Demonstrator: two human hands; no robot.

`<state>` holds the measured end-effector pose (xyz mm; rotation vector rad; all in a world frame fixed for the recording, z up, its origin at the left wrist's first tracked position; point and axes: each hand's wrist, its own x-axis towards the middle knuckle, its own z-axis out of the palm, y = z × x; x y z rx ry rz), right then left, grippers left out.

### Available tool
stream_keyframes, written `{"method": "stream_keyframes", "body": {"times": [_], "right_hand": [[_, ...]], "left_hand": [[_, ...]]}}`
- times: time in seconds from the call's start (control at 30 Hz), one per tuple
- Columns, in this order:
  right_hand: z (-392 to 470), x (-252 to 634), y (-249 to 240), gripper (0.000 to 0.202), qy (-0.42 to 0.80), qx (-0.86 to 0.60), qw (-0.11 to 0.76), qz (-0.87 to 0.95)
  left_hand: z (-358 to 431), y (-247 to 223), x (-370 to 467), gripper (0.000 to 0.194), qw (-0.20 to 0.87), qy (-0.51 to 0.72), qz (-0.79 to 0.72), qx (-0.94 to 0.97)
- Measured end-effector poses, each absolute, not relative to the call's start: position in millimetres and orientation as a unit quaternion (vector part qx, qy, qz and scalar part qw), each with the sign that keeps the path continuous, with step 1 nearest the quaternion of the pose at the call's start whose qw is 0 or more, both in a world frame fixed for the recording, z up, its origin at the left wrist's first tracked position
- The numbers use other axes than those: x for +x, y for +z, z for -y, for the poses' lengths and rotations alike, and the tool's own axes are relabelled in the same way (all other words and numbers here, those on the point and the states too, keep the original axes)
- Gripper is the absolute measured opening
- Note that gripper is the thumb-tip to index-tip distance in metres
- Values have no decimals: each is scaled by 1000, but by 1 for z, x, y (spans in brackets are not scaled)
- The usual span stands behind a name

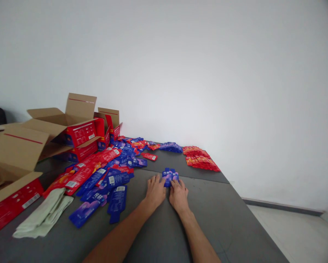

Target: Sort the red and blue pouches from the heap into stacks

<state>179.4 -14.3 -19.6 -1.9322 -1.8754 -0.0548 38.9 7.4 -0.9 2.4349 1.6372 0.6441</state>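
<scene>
Two flat blue sachets point(167, 176) with pink-purple print lie side by side on the dark grey table point(207, 215), partly overlapping. At their left edge is my left hand point(156, 190), fingers bent, thumb and forefinger against the left sachet. My right hand point(178, 195) presses its fingertips on the lower right part of the right sachet, which hides that corner. Left of my hands spreads a loose heap of blue and red sachets point(117, 177); a single red sachet point(149, 156) lies apart from it.
Open red cardboard boxes point(83, 134) stand at the left. A folded pale green cloth point(45, 215) lies in front of them. Toward the back are an overlapping row of blue sachets point(171, 147) and rows of red sachets point(200, 160) near the table's right edge. A white wall point(207, 73) rises behind.
</scene>
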Motion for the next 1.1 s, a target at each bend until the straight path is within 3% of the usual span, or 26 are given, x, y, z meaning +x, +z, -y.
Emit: {"method": "stream_keyframes", "body": {"times": [0.13,0.3,0.47,0.73,1.0,1.1], "right_hand": [[19,166,-18,42,-21,-678,233,697],[26,152,-18,42,-14,-655,242,716],[29,143,-18,40,-5,-644,252,722],[31,142,-17,36,24,-620,254,742],[32,148,-17,36,31,-615,274,739],[30,148,-18,36,34,-611,287,737]], "left_hand": [[5,-3,14,43,3,195,-622,758],[17,-5,-24,49,-55,174,-715,675],[24,-10,-38,52,-47,156,-756,634],[7,-23,-11,44,-7,174,-666,726],[-14,-17,-17,65,62,198,-599,773],[-13,-10,-30,59,76,158,-646,743]]}}
